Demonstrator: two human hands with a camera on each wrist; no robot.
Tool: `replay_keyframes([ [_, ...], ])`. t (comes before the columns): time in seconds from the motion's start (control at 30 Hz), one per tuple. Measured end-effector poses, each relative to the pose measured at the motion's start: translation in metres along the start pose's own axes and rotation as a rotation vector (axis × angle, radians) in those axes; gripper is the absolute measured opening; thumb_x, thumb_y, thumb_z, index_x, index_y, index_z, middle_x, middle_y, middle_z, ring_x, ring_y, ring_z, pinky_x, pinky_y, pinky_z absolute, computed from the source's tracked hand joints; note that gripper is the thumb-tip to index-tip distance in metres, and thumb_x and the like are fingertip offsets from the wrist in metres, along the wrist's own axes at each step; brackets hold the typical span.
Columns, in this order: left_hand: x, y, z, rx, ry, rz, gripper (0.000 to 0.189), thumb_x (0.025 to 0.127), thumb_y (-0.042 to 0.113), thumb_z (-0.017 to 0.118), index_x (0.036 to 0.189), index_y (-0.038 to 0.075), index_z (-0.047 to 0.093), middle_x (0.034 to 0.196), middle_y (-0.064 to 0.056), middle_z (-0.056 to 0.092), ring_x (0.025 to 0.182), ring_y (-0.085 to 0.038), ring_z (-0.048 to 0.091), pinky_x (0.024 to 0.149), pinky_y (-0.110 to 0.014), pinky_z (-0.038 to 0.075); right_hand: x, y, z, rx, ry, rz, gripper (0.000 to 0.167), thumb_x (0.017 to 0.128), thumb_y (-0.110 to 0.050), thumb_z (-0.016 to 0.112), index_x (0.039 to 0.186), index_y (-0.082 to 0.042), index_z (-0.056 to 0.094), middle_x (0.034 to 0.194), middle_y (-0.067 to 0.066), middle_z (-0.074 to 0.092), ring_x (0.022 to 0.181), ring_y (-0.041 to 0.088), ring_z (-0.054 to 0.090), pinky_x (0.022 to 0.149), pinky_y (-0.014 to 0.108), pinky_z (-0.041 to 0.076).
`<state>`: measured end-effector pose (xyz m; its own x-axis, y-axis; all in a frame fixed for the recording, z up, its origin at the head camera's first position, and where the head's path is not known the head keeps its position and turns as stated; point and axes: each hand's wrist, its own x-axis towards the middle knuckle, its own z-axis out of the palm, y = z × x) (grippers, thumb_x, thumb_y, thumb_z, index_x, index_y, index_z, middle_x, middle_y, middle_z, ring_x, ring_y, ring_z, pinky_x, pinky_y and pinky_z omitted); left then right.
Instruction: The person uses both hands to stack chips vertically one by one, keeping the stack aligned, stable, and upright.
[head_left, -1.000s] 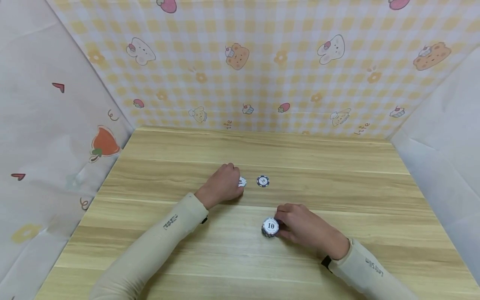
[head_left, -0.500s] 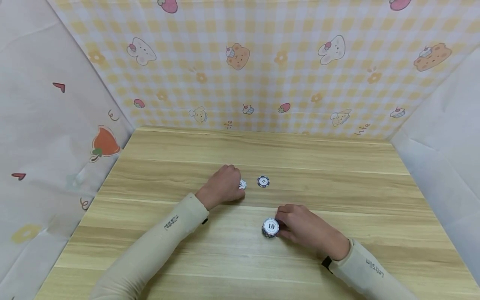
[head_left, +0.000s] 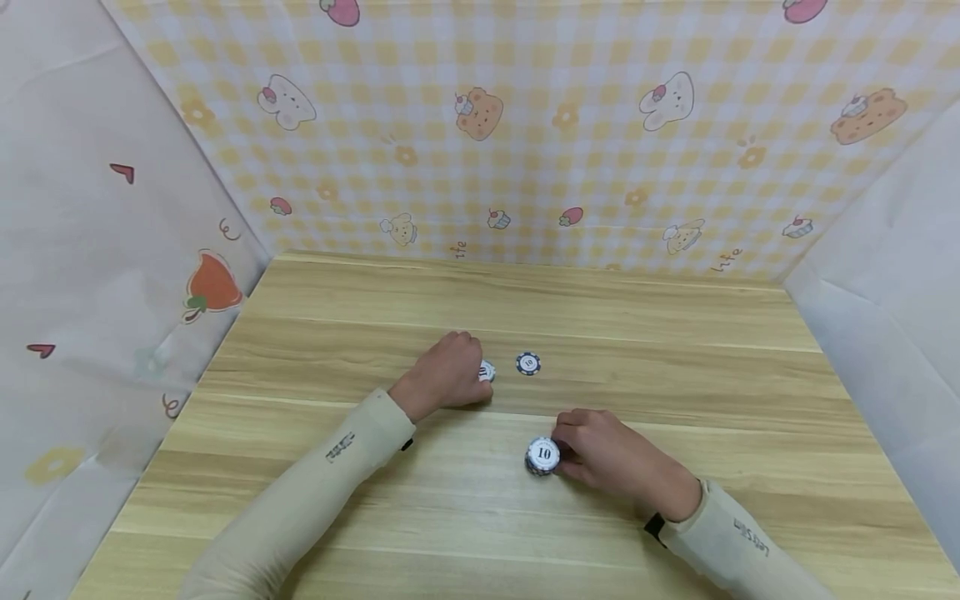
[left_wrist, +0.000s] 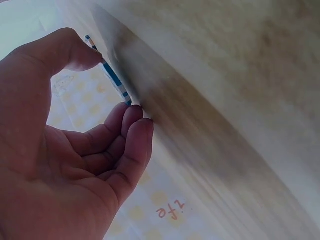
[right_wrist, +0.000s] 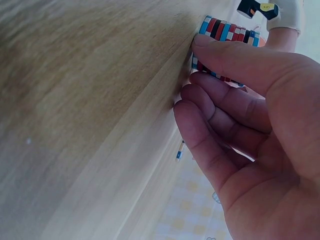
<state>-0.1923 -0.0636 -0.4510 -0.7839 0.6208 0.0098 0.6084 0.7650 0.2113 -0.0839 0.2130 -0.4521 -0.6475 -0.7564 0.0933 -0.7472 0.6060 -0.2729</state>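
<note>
In the head view my left hand (head_left: 446,371) is on the table, pinching a white-faced poker chip (head_left: 487,370) marked 10. The left wrist view shows that chip (left_wrist: 114,77) edge-on between thumb and fingertips, close to the wood; its blue and white edge shows. A dark-rimmed poker chip (head_left: 528,363) lies flat just to the right. Nearer the front, my right hand (head_left: 611,450) grips the right side of a stack of poker chips (head_left: 542,456), a 10 on top. From the right wrist, the stack (right_wrist: 227,30) has blue, red, white and black edges, with thumb and fingers around it.
The wooden table (head_left: 712,367) extends around both hands. A yellow checked cloth wall (head_left: 525,167) rises at its back edge. Pale cloth walls stand on the left (head_left: 90,250) and right (head_left: 892,275).
My left hand and its chip have shifted slightly toward the front of the table. The right hand and the stack stay in place, as does the dark-rimmed chip.
</note>
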Motion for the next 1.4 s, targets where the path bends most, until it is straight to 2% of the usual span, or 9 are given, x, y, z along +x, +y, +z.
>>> replay_keyframes([
  [0.2,-0.001,-0.001,0.003,-0.044,0.003,-0.018,0.030,0.081,0.025,0.074,0.070,0.013,0.050,0.074,-0.004,0.052,0.070,-0.020,0.048,0.064,-0.034,0.043,0.000,0.000,0.001,0.008,0.002,-0.004,0.019,0.088,-0.010,0.093,0.097,-0.010,0.076,0.092,-0.004,0.069,0.081,0.003,0.059,0.073,0.030,0.057],
  [0.37,-0.003,-0.001,0.004,-0.039,-0.006,-0.029,0.027,0.083,0.026,0.075,0.077,0.010,0.055,0.077,-0.004,0.054,0.071,-0.019,0.049,0.062,-0.032,0.042,0.000,0.000,0.000,0.014,-0.014,0.012,0.018,0.090,-0.011,0.092,0.099,-0.010,0.076,0.094,-0.004,0.069,0.081,0.003,0.058,0.073,0.029,0.057],
  [0.73,-0.010,0.002,0.002,-0.037,0.031,0.027,0.028,0.082,0.024,0.077,0.080,0.007,0.055,0.077,-0.003,0.051,0.073,-0.019,0.048,0.064,-0.033,0.042,0.000,0.001,0.000,0.010,0.000,0.006,0.019,0.088,-0.010,0.092,0.099,-0.009,0.077,0.094,-0.003,0.071,0.082,0.004,0.061,0.074,0.030,0.058],
  [1.07,-0.015,0.008,0.001,-0.042,0.029,0.069,0.031,0.085,0.025,0.080,0.091,0.002,0.061,0.082,-0.005,0.055,0.077,-0.021,0.053,0.070,-0.035,0.049,-0.001,0.002,0.000,0.017,-0.011,0.027,0.019,0.089,-0.011,0.092,0.100,-0.009,0.077,0.095,-0.002,0.072,0.083,0.004,0.062,0.075,0.030,0.059],
  [1.4,-0.021,0.019,0.001,-0.035,0.025,0.089,0.028,0.088,0.026,0.079,0.093,0.004,0.062,0.084,-0.003,0.056,0.079,-0.020,0.055,0.071,-0.033,0.050,0.001,0.000,-0.002,0.039,-0.036,0.043,0.018,0.090,-0.010,0.091,0.101,-0.010,0.078,0.097,-0.004,0.071,0.083,0.003,0.060,0.075,0.030,0.058],
])
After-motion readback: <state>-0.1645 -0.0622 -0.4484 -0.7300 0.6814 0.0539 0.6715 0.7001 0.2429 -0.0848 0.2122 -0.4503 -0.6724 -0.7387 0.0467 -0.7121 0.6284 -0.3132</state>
